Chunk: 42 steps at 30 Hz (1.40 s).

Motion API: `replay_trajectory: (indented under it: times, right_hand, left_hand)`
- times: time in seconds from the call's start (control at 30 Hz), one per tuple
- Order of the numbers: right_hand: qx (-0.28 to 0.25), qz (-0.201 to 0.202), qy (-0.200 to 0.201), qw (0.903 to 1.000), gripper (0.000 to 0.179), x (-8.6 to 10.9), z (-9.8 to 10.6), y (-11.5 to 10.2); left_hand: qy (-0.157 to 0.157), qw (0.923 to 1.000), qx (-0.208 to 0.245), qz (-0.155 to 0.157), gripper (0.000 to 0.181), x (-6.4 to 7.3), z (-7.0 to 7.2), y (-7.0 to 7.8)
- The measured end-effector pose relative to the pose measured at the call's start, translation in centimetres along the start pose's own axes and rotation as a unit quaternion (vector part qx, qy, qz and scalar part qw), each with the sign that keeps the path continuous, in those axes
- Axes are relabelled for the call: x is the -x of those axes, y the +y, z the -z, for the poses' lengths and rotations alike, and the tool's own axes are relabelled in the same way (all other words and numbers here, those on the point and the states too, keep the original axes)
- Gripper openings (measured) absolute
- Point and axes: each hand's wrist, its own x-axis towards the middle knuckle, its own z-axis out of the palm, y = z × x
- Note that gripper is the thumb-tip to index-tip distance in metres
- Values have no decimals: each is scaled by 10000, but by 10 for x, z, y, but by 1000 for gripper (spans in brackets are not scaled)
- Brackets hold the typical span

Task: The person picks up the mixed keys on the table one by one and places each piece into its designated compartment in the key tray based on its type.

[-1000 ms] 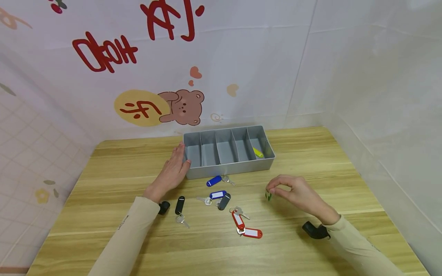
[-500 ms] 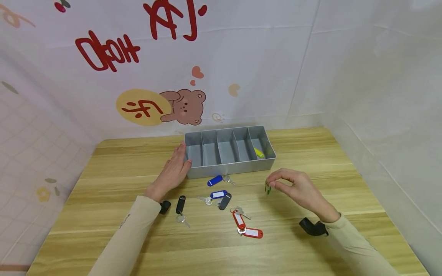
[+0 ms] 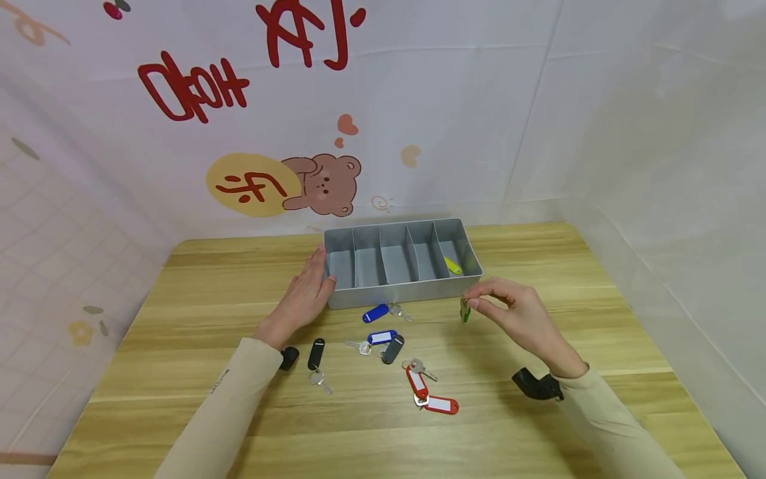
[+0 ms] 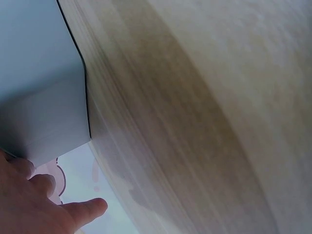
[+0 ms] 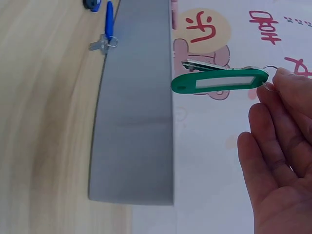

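Note:
My right hand (image 3: pixel 514 316) pinches the ring of a green key tag (image 5: pixel 219 81) between thumb and finger. Tag and key (image 5: pixel 207 65) dangle from it, in front of the right end of the grey five-part box. In the head view my left hand (image 3: pixel 302 296) rests with straight fingers against the left end of the grey divided box (image 3: pixel 401 291). The left wrist view shows those fingers (image 4: pixel 85 210) at the box's wall. A yellow key tag (image 3: pixel 453 266) lies in the rightmost compartment.
On the wooden table, before the box, lie blue key tags (image 3: pixel 376 313), a black key tag (image 3: pixel 316 354), a dark grey key tag (image 3: pixel 393 349) and red key tags (image 3: pixel 441 404), with keys. A printed cloth wall (image 3: pixel 449 133) stands close behind the box.
My right hand has lifted the green key tag and moved it away from me, nearer the box. My left hand stays against the box's left end. The head view has shifted slightly.

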Motion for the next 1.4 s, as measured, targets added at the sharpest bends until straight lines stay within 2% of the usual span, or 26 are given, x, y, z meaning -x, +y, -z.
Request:
replay_trajectory:
  times: [0.37, 0.63, 0.87, 1.17, 1.4]
  right_hand:
    - [-62, 17, 150, 9999, 15, -19, -5, -14]
    - [-221, 98, 496, 9985, 11, -35, -12, -17]
    - [-451, 204, 733, 9961, 11, -50, -18, -17]
    - [-762, 135, 962, 9924, 13, -70, -25, -12]
    - [-646, -51, 1135, 9914, 17, -81, -32, -2]
  left_hand:
    - [21, 10000, -12, -6, 72, 0, -1, -3]
    - [-8, 10000, 5, 37, 72, 1, -2, -2]
    - [42, 10000, 38, 2, 71, 2, -3, 0]
    - [16, 10000, -53, 25, 71, 1, -1, 0]
    - [21, 10000, -80, 52, 71, -1, -2, 0]
